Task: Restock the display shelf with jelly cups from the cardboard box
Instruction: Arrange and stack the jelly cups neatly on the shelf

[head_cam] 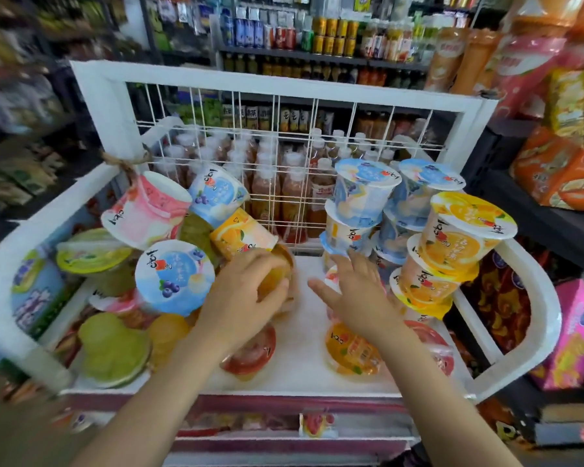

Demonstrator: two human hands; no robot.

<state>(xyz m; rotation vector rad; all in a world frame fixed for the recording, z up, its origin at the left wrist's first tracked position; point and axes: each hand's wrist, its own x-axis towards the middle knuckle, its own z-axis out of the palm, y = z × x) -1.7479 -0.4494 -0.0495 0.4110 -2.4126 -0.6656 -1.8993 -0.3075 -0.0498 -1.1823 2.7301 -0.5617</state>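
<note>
The white display shelf (pixel 304 352) holds jelly cups in two groups with a bare strip between them. My left hand (pixel 246 291) grips an orange jelly cup (pixel 282 274) lying on its side in the middle, at the edge of the tumbled left pile. In that pile, a blue-lidded blueberry cup (pixel 174 278) faces me. My right hand (pixel 354 291) is spread flat, its fingertips touching the bottom blue cup (pixel 343 244) of the right stack. Beside it stand stacked orange cups (pixel 459 237). The cardboard box is out of sight.
A white wire grid (pixel 284 146) backs the shelf, with bottled drinks (pixel 267 183) behind it. Green jelly cups (pixel 115 348) lie at the front left, an orange cup (pixel 351 352) at the front right. Packaged snacks (pixel 560 163) fill racks to the right.
</note>
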